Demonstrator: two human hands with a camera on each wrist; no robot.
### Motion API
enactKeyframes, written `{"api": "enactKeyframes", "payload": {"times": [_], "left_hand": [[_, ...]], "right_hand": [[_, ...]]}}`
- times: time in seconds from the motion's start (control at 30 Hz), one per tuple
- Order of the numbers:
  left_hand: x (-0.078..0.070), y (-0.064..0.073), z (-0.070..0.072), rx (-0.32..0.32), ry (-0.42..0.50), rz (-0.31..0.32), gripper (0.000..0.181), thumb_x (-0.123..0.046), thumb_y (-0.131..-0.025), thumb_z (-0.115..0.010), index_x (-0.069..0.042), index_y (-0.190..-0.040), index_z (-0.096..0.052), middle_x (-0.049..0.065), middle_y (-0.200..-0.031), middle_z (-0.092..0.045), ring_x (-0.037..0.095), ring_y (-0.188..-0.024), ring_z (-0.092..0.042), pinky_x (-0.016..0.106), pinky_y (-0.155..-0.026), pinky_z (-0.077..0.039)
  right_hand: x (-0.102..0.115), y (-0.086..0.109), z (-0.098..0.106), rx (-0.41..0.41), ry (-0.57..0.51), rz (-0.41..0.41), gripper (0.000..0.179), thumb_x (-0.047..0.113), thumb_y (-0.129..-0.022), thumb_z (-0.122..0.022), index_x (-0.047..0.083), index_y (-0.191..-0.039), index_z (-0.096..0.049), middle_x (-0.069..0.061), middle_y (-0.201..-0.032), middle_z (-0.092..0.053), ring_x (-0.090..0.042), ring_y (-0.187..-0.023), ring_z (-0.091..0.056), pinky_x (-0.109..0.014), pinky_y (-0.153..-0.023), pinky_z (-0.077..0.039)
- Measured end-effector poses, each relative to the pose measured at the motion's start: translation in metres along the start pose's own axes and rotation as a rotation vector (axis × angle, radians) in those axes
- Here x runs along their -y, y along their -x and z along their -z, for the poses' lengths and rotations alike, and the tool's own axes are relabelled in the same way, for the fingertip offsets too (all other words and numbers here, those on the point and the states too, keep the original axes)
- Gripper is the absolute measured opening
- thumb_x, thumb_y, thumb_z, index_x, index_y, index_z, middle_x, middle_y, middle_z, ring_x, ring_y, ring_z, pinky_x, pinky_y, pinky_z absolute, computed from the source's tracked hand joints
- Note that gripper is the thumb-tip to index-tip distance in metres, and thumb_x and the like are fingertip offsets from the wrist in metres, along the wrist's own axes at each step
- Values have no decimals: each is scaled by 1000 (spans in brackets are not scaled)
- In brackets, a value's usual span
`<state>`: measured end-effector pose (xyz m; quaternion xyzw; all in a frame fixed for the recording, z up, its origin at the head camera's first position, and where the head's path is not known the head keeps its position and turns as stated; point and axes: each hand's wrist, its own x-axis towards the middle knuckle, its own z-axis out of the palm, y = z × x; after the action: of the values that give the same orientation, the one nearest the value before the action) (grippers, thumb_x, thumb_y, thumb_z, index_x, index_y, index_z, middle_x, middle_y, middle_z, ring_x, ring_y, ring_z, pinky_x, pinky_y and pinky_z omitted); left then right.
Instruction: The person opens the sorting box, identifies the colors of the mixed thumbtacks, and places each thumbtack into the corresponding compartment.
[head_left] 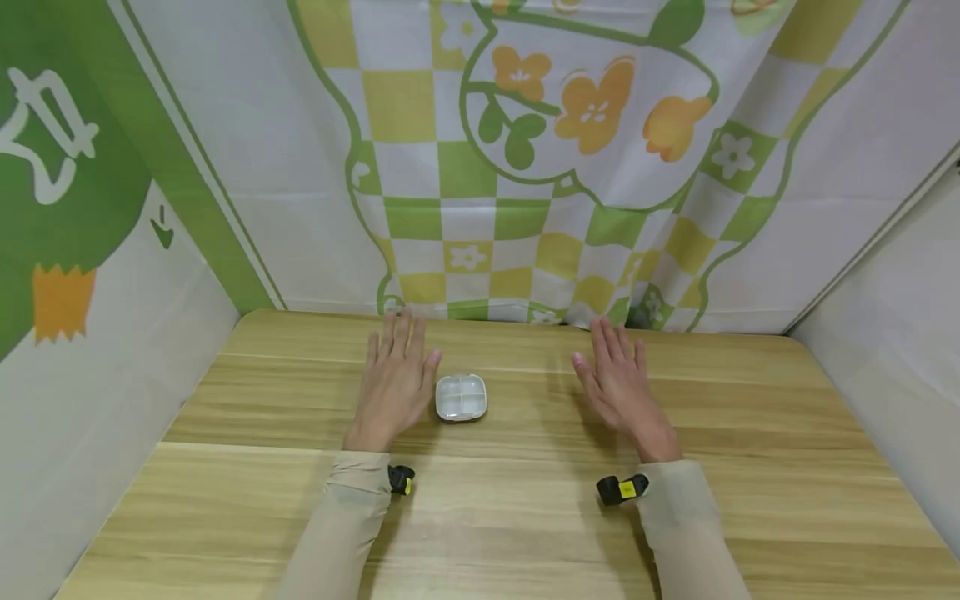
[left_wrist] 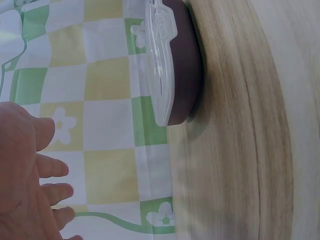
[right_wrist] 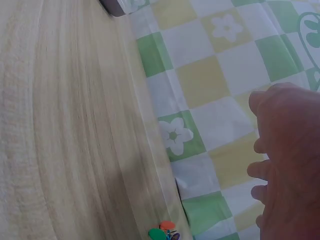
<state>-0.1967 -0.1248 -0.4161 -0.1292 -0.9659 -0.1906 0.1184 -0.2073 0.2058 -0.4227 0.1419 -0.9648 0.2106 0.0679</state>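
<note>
A small pill box with a clear four-part lid lies on the table just right of my left hand. From the side, in the left wrist view, the box shows a white rim and a dark purple base. My left hand's fingers are straight and hold nothing; its thumb is near the box, apart from it. Farther right, my right hand is held with extended fingers and nothing in it. Small flat coloured pieces, one green and one orange, lie low in the right wrist view; the head view hides them.
The wooden table ends at the back against a checked, flowered curtain. White cloth walls flank it on both sides. A black strap with a yellow tag sits at each wrist.
</note>
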Motion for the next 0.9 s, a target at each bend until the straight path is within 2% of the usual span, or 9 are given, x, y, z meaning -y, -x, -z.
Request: {"api": "enactKeyframes", "payload": {"times": [0.17, 0.4, 0.5, 0.63, 0.73, 0.9], "left_hand": [[-1, 1, -1, 42, 28, -1, 62, -35, -111, -37, 4, -157, -25, 23, -165, -14, 41, -153, -5, 57, -121, -7], [-3, 1, -2, 48, 57, -40, 59, -34, -107, -51, 7, -149, -42, 28, -150, -44, 47, -140, -38, 56, -116, -28], [-5, 2, -1, 103, 95, -36, 61, -38, -107, -51, 4, -150, -43, 26, -148, -46, 46, -138, -40, 58, -113, -31], [-6, 4, 0, 174, 137, -35, 63, -42, -105, -52, 3, -149, -46, 26, -146, -49, 46, -137, -42, 59, -114, -29], [-6, 5, 0, 225, 145, -38, 65, -44, -104, -54, 3, -147, -48, 25, -145, -51, 44, -136, -43, 58, -116, -26], [-8, 5, 1, 296, 130, -26, 74, -55, -99, -59, 2, -146, -51, 23, -145, -52, 43, -133, -46, 59, -111, -34]], "right_hand": [[0, 0, -2, -6, -21, 22, 69, 39, -111, -33, -6, -159, -12, -30, -163, -14, -47, -151, -7, -66, -117, -5], [2, 0, -2, -7, -77, 44, 70, 38, -111, -37, -7, -159, -14, -32, -161, -20, -49, -148, -18, -61, -118, -13], [3, 1, -2, -8, -94, 47, 70, 39, -110, -39, -6, -158, -15, -33, -158, -25, -50, -146, -23, -60, -118, -17], [3, 1, -4, 1, -104, 49, 70, 41, -110, -40, -5, -158, -19, -32, -157, -29, -49, -145, -26, -60, -116, -23], [4, 1, -4, 9, -110, 52, 70, 42, -109, -40, -5, -158, -22, -31, -157, -30, -48, -144, -28, -60, -115, -25], [6, 1, -4, 30, -116, 55, 70, 44, -109, -42, -4, -158, -24, -31, -155, -33, -50, -143, -30, -62, -114, -27]]}}
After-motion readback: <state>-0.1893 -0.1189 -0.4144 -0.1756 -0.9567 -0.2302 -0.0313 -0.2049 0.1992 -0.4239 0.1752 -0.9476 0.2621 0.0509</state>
